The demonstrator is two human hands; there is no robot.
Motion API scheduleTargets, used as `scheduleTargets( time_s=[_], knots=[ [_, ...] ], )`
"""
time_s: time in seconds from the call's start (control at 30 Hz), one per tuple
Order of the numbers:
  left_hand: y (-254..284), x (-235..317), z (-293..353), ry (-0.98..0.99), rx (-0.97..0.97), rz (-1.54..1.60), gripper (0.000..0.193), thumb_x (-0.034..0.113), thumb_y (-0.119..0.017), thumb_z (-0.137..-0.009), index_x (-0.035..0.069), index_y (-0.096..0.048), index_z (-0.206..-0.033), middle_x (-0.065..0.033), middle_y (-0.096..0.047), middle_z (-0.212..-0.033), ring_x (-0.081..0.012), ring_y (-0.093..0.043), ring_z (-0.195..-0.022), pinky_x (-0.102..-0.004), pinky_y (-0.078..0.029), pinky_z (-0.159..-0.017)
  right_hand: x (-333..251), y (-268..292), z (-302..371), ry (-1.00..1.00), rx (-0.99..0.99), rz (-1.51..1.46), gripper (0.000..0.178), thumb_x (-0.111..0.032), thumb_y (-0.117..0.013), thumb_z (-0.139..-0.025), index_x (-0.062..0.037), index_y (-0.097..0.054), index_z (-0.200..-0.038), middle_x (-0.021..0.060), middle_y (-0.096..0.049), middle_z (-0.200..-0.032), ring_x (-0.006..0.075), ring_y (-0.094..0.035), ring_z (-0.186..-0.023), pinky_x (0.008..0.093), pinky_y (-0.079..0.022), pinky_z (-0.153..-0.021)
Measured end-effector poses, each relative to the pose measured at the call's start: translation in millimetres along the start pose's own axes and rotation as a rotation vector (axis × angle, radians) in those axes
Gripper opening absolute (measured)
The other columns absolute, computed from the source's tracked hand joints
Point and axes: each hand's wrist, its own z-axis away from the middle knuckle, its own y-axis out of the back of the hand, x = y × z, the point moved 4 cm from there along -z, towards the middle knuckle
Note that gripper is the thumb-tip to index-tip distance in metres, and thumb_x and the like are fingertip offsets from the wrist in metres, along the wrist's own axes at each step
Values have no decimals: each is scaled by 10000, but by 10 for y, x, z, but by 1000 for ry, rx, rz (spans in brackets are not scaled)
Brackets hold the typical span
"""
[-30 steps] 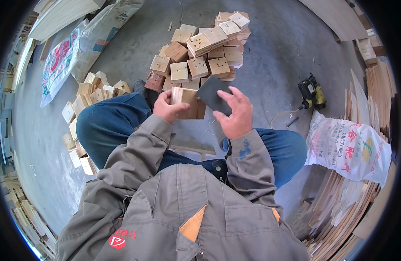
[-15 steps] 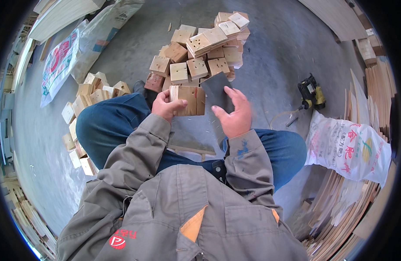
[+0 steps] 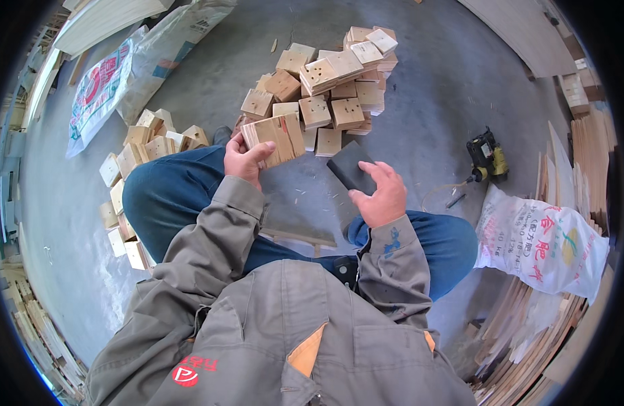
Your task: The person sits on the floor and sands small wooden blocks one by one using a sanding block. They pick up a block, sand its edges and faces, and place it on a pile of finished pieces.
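Note:
My left hand [image 3: 247, 159] is closed round a square plywood block [image 3: 279, 140], thumb on its near side, and holds it tilted in front of the pile. The layered edge of the block faces left, and its broad face has dark grain streaks. To the right, my right hand [image 3: 381, 193] grips a dark grey, flat sanding block [image 3: 351, 166] between thumb and fingers. The sanding block is apart from the plywood block. Just beyond both hands, a pile of similar wooden blocks [image 3: 316, 111] is stacked on the floor, several with small holes in their faces.
More wooden blocks [image 3: 130, 160] lie beside my left knee. A black and yellow power tool [image 3: 486, 156] stands on the floor at right, near a white printed sack [image 3: 542, 237] resting by stacked wood strips [image 3: 522, 338]. Plastic sacks [image 3: 105, 95] lie at far left.
My left hand has moved left and tilted the plywood block. My right hand has moved right and down with the sanding block, widening the gap between them. The view has shifted slightly.

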Motion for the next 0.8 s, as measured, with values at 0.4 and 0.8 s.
scheduleTargets(
  time_s=[0.4,0.8],
  knots=[
    [-219,93,186,-194,-199,-211,1009,109,-890,-601,-53,-383,-1459,-185,-574,-1353,-275,-576,-1254,-393,-465,-1090,59,-163,-134,-159,177,-676,664,-154,-847,-788,17,-596,-1379,186,-646,-1327,281,-623,-1221,378,-491,-1052],
    [-453,148,496,-449,-434,-647,960,118,-856,-586,-11,-408,-1425,-156,-565,-1302,-251,-572,-1239,-351,-448,-1086,-165,-80,-120,-54,105,-687,615,-178,-848,-787,12,-637,-1333,182,-645,-1303,277,-624,-1203,366,-485,-1051]
  ],
)
